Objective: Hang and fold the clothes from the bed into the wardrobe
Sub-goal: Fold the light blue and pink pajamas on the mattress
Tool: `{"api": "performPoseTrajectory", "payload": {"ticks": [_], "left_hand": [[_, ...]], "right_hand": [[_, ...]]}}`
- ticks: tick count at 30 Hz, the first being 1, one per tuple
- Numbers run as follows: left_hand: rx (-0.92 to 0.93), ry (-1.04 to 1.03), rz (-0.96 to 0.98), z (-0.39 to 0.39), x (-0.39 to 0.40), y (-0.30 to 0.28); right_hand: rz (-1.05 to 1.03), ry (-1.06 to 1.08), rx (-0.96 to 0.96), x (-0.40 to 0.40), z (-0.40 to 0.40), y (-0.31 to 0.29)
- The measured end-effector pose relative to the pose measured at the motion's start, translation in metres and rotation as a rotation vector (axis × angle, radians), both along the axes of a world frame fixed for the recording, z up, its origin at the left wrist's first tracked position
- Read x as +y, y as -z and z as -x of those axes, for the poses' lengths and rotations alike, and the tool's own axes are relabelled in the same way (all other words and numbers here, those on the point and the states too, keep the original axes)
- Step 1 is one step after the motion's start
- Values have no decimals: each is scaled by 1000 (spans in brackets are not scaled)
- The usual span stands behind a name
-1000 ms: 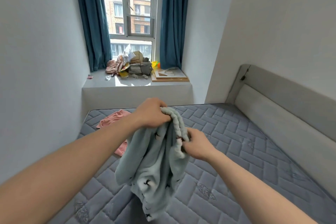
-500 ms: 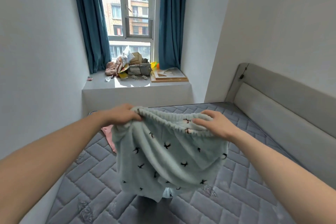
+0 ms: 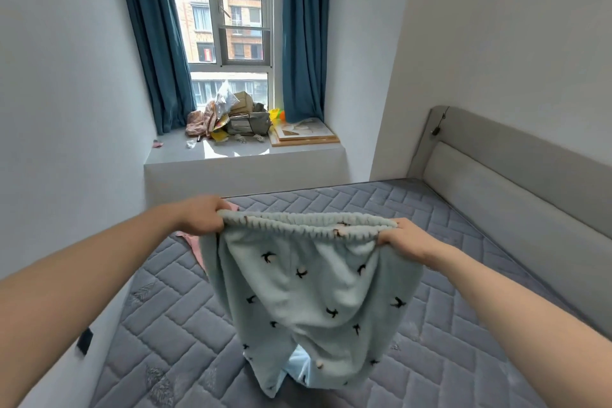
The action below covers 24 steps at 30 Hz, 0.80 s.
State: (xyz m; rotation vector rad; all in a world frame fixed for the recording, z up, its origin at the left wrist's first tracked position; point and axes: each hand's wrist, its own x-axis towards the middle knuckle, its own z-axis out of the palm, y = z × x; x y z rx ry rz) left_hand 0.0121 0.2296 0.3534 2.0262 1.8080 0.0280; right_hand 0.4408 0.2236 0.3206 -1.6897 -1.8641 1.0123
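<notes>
While both arms reach forward, the left hand [image 3: 202, 215] and right hand [image 3: 402, 239] each pinch one end of the elastic waistband of the pale blue fleece trousers [image 3: 308, 295], stretched between them above the grey quilted mattress [image 3: 447, 358]. Behind the trousers, a pink garment [image 3: 195, 247] lies on the mattress. Farther back, a cluttered window ledge [image 3: 245, 156] sits between teal curtains [image 3: 303, 43].
</notes>
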Motion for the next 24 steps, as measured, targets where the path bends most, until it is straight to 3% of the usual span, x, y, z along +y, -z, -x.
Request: {"api": "performPoseTrajectory", "payload": {"ticks": [3,7,9,12,14,19,21,24], "left_hand": [[-6,-75,141,7,1,35],[-64,-171,360,12,4,69],[-70,-194,370,10,10,74],[106,-118,244,3,28,63],[91,-138,171,-2,43,49],[-430,-431,171,-6,96,-12],[-505,-470,47,-8,116,-50],[-478,-481,-263,-15,142,-119]], "right_hand": [[84,-28,-40,3,-5,23],[215,-140,-331,13,-6,51],[228,-178,-544,22,-5,57],[183,-160,-722,42,1,55],[143,-99,-691,61,8,42],[26,63,-538,117,24,-22],[-100,149,-360,139,31,-59],[-359,248,-195,171,41,-120]]}}
